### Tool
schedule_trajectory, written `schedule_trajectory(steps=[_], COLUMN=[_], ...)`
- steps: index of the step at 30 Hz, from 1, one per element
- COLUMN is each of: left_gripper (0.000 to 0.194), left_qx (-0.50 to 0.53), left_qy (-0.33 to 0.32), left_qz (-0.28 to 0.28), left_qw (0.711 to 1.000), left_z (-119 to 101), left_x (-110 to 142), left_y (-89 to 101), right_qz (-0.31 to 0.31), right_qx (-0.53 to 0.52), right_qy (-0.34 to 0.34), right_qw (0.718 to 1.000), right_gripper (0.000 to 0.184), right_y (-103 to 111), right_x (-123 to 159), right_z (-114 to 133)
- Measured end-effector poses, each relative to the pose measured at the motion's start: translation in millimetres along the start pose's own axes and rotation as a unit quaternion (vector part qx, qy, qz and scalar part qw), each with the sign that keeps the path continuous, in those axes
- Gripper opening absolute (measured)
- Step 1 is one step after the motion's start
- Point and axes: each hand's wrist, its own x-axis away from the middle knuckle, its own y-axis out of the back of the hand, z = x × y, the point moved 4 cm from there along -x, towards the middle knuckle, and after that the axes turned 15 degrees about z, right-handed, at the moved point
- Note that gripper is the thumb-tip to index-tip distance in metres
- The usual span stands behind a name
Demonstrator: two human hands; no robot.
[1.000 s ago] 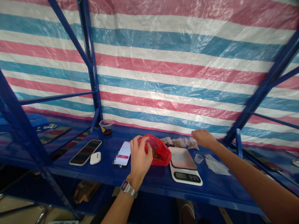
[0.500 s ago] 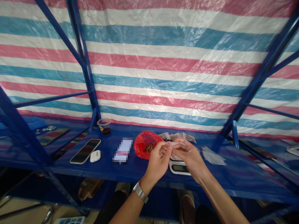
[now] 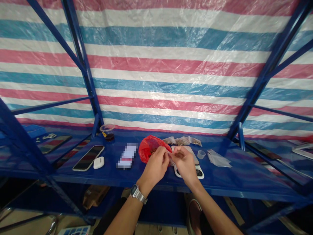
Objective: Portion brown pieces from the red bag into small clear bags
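Over the blue shelf (image 3: 227, 182), my left hand (image 3: 154, 164) and right hand (image 3: 186, 164) pinch a clear packet (image 3: 171, 160) together; the red plastic bag (image 3: 149, 148) lies nearer my left.

Narrow blue shelf gap (image 3: 110, 160) between two phones (image 3: 88, 158); red bag (image 3: 148, 148) by left hand (image 3: 154, 164); scale (image 3: 183, 149) under right hand (image 3: 184, 164).

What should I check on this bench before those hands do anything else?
Small pale packet pinched between left hand and right hand: ok.
Packet's contents: cannot tell, fingers cover it.
Red plastic bag open, brown pieces showing: ok.
Digital kitchen scale reading: cannot tell, right hand blocks the display.
Cup of dark liquid upright, apart from the hands: ok.
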Motion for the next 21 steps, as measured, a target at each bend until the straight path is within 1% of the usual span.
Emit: schedule_trajectory(steps=[1, 3, 5, 7, 8, 9, 10, 11, 12, 13, 14, 15, 16, 18, 19, 21], left_gripper=[0.019, 0.017, 0.016, 0.017, 0.019, 0.020, 0.021, 0.022, 0.023, 0.023, 0.024, 0.023, 0.023, 0.019, 0.018, 0.021], left_qx=[-0.027, -0.040, -0.002, 0.076, 0.117, 0.153, 0.180, 0.196, 0.200, 0.185, 0.155, 0.120, 0.074, -0.030, -0.097, -0.211], left_qy=[-0.003, -0.011, -0.011, -0.006, -0.004, -0.002, -0.001, 0.002, 0.007, 0.015, 0.025, 0.034, 0.045, 0.079, 0.108, 0.171], left_qz=[0.002, -0.004, -0.032, -0.075, -0.097, -0.117, -0.136, -0.149, -0.154, -0.151, -0.142, -0.135, -0.131, -0.139, -0.144, -0.143], left_qw=[1.000, 0.999, 0.999, 0.994, 0.988, 0.981, 0.974, 0.969, 0.968, 0.971, 0.977, 0.983, 0.988, 0.987, 0.979, 0.952], left_z=[-1, 0, 5, 13, 17, 22, 26, 30, 34, 37, 40, 43, 46, 52, 56, 63], left_x=[0, -1, -3, -6, -7, -8, -10, -11, -12, -13, -13, -13, -11, -5, -2, 6], left_y=[-0.1, 0.8, 5.1, 12.0, 15.7, 19.3, 22.7, 25.4, 27.5, 28.9, 29.9, 30.8, 31.7, 33.7, 34.5, 34.7], right_qz=[-0.022, -0.056, -0.056, -0.055, -0.065, -0.081, -0.092, -0.090, -0.072, -0.046, -0.019, -0.001, 0.003, -0.023, -0.043, -0.075], right_qx=[0.031, 0.083, 0.105, 0.093, 0.079, 0.060, 0.032, -0.006, -0.052, -0.104, -0.153, -0.191, -0.212, -0.205, -0.182, -0.105], right_qy=[0.016, 0.051, 0.084, 0.106, 0.101, 0.080, 0.044, 0.000, -0.042, -0.074, -0.091, -0.092, -0.084, -0.065, -0.057, -0.029], right_qw=[0.999, 0.994, 0.989, 0.988, 0.990, 0.992, 0.994, 0.996, 0.995, 0.991, 0.984, 0.977, 0.974, 0.976, 0.981, 0.991], right_gripper=[0.026, 0.021, 0.020, 0.021, 0.024, 0.029, 0.035, 0.040, 0.044, 0.046, 0.048, 0.048, 0.049, 0.054, 0.056, 0.056], right_y=[0, -1, -4, -8, -9, -11, -12, -16, -21, -27, -32, -36, -38, -36, -33, -27], right_x=[-1, -2, -5, -7, -9, -10, -12, -13, -16, -18, -20, -23, -26, -35, -40, -51], right_z=[2, 7, 14, 18, 17, 14, 9, 2, -5, -11, -16, -20, -24, -33, -38, -47])
